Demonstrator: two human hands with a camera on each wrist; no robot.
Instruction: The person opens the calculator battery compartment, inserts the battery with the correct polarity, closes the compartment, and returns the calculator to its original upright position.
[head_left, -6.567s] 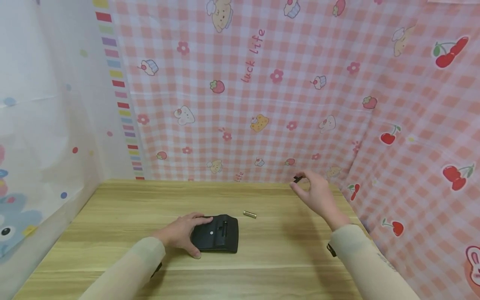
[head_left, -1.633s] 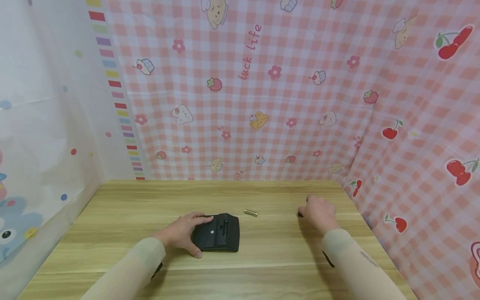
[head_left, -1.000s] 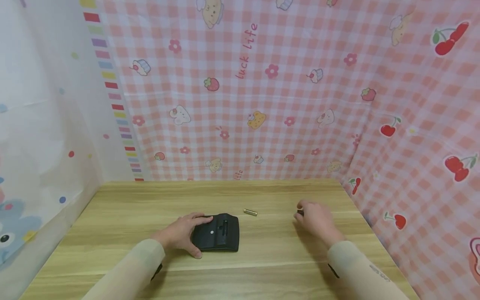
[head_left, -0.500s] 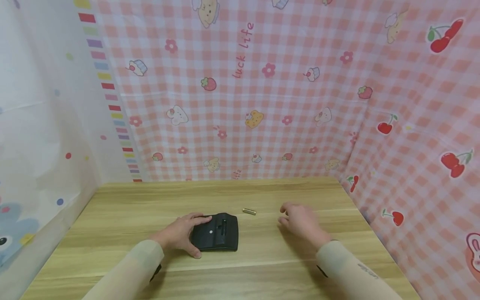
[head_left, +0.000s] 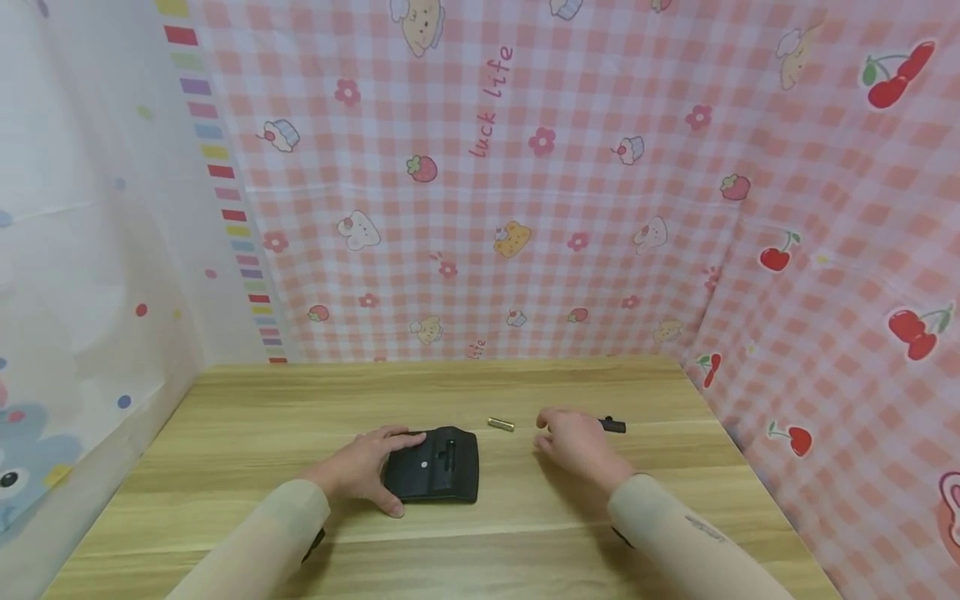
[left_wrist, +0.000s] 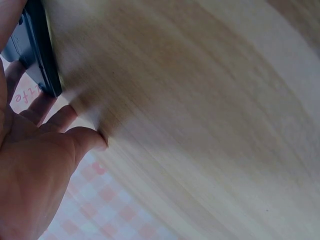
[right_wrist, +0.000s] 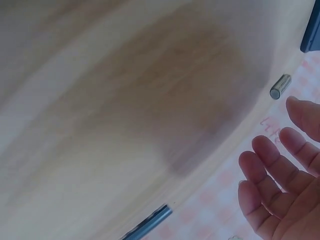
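A black device [head_left: 456,479] with an uncovered slot lies on the wooden table. My left hand [head_left: 362,468] grips its left end, thumb at the near edge and fingers at the far one; the left wrist view shows the hand [left_wrist: 37,165] beside the device [left_wrist: 37,47]. A small gold battery [head_left: 501,424] lies just beyond the device's right side. To its right hovers my right hand [head_left: 577,443], fingers loosely bent and holding nothing. Behind that hand is a small black piece [head_left: 613,426], partly hidden; the right wrist view shows the piece [right_wrist: 149,223] and the battery [right_wrist: 281,86].
The wooden table [head_left: 300,400] ends at a pink checked cloth [head_left: 555,200] hanging along the back and right. A white cloth [head_left: 82,275] with coloured dots hangs at the left.
My right hand has let go of the black piece, which now lies on the table, and has moved left towards the battery. My left hand and the device stay in place.
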